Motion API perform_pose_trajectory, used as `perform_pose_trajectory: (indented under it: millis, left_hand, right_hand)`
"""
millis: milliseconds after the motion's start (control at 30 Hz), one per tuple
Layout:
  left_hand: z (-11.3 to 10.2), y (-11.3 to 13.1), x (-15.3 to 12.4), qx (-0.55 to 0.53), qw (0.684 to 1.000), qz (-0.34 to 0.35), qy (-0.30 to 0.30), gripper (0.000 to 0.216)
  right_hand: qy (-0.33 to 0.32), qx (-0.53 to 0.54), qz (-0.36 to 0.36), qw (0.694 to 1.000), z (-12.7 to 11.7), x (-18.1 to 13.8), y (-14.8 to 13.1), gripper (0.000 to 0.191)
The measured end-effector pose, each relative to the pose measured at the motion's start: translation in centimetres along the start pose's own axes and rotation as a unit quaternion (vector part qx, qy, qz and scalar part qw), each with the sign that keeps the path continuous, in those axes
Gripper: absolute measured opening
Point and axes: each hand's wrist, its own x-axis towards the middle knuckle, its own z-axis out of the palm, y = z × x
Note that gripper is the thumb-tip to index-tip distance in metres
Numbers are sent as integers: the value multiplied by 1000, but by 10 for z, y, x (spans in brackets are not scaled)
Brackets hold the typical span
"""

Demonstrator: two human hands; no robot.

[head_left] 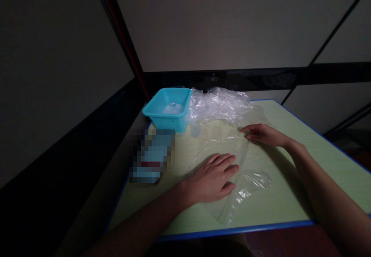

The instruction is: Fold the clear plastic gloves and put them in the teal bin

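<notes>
Item 1: clear, thin, flat plastic film (222, 143), which lay mid-counter (285, 123) (pale green, blue-edged), with 1 loose, shiny lobe (259, 179) at 4 o'clock. Judged almost weightless, limp, slippery, easily torn; the lobe seemed the best place for a light pinch. Left hand (213, 177): palm down upon the film, grip spread, clasping nothing. Right hand (259, 134): at 2 o'clock, fingers bent beside the film's far edge; whether they pinched it could not be told. Item 2: crumpled clear plastic heap (222, 104), 12 o'clock. Item 3: turquoise rectangular basin (171, 123), 11 o'clock.
</notes>
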Motion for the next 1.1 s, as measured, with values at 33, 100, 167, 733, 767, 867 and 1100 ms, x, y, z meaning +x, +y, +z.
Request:
perform_pose_trajectory:
  millis: [33,100,167,733,767,867,1100]
  left_hand:
    - [0,0,0,-2,1000,-1,-2,40]
    - [0,0,-1,-4,1000,-4,-4,42]
    - [0,0,-1,-6,1000,-5,-6,44]
    - [0,-2,-2,-6,999,-6,-34,51]
    - [0,-2,-2,-4,999,-6,-35,52]
    - [0,-2,-2,-1,999,-7,-36,52]
    - [0,-2,-2,2,999,-2,-34,51]
  right_hand:
    - [9,-8,3,1000,0,0,1,36]
    - [25,-27,5,999,0,1,3,36]
    - [31,-47,5,998,1,1,3,37]
    - [41,-143,-8,989,5,2,-4,41]
    - [41,-145,-8,989,5,2,-4,41]
    - [41,-152,-7,987,5,3,-4,39]
    - [44,-165,-14,985,6,3,-2,36]
